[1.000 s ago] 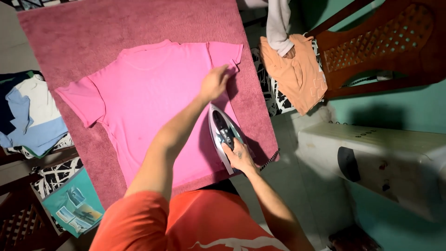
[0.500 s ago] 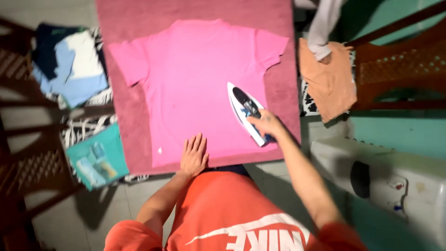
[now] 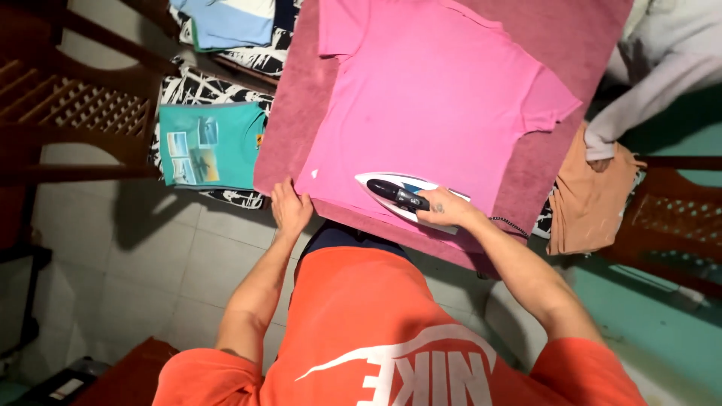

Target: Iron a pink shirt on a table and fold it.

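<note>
I observe a pink T-shirt (image 3: 436,98) laid flat on a dusky-pink towel-covered surface (image 3: 594,45), collar end toward 12 o'clock, hem toward 6 o'clock at the near edge. The right hand (image 3: 444,214) is closed around the handle of a white and dark blue iron (image 3: 402,197), which lies sole-down on the shirt's lower hem, nose pointing toward 9 o'clock. A braided cord (image 3: 510,224) leaves the iron toward 3 o'clock. The left hand (image 3: 289,209) is open and flat, fingers together, pressing the hem corner at about 9 o'clock of the iron, just beside the fabric edge.

My judgement: the pressing of the hem band is the step in hand, with the left hand tensioning the cloth. The next pass calls for keeping those fingers clear of the iron's nose and the cord off the shirt.

At 9 o'clock of the surface lies a teal printed garment (image 3: 210,146); at 3 o'clock an orange garment (image 3: 590,199) hangs on a wooden chair (image 3: 677,218).
</note>
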